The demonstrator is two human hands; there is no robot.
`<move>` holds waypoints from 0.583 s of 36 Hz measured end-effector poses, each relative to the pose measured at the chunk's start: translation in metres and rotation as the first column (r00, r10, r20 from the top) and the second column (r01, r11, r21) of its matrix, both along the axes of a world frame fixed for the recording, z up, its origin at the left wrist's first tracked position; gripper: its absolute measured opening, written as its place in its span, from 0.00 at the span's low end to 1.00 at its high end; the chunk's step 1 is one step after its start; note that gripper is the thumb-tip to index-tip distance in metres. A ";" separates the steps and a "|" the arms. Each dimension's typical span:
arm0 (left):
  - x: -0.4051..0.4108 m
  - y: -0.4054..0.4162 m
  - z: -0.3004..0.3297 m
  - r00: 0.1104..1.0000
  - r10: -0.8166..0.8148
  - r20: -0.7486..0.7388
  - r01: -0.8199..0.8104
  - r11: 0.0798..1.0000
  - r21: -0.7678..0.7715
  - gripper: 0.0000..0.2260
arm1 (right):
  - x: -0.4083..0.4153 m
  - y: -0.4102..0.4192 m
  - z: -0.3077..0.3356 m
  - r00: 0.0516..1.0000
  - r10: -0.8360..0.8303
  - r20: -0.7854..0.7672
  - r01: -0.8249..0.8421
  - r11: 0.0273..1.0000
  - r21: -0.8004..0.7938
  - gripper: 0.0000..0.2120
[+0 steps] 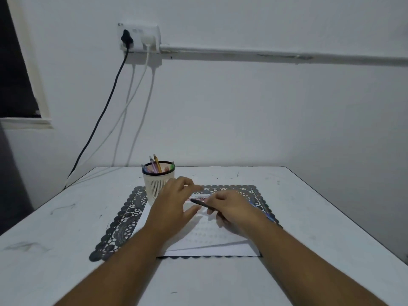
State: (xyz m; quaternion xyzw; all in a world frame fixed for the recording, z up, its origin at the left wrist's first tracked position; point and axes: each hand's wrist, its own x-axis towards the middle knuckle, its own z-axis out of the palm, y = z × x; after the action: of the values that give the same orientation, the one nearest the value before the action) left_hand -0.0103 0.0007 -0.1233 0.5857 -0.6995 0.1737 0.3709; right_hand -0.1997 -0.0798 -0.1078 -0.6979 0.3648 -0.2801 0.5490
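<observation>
A white sheet of paper (212, 244) with rows of faint marks lies on a dark lace placemat (123, 221). My right hand (229, 208) grips a dark pen (198, 203), whose tip points left over the top of the sheet. My left hand (174, 206) hovers over the sheet's upper left with fingers spread and relaxed, just in front of a pen cup (157, 182). A small clear object with red print (199, 198) lies between the two hands; what it is stays unclear.
The cream slotted cup holds several coloured pens and stands at the mat's far left corner. The white table (66, 239) meets the wall at the back. A wall socket (139, 37) has a black cable and white cables hanging to the table's left.
</observation>
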 end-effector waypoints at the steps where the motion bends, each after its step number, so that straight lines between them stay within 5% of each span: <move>1: 0.002 -0.001 -0.001 0.999 -0.003 0.042 0.003 1.000 0.006 0.14 | 0.000 0.001 0.000 1.000 0.010 0.013 -0.010 1.000 0.010 0.12; 5: 0.006 -0.002 0.001 0.996 0.014 0.084 -0.021 0.996 0.082 0.13 | -0.002 0.001 0.005 0.994 0.054 0.090 -0.060 0.996 0.065 0.08; 11: 0.010 -0.001 0.003 0.994 0.060 -0.089 -0.043 0.983 0.180 0.02 | -0.011 -0.005 0.011 0.970 -0.073 0.231 0.036 0.986 0.161 0.11; 21: 0.011 0.000 0.001 0.966 0.127 -0.226 -0.057 0.955 0.291 0.01 | -0.002 -0.006 0.003 0.937 -0.160 0.309 0.105 0.977 0.188 0.09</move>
State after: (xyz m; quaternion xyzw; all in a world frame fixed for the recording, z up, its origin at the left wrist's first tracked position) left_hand 0.0004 0.0012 -0.1222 0.6814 -0.6384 0.0167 0.3576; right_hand -0.2016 -0.0854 -0.1050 -0.5676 0.3387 -0.3950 0.6380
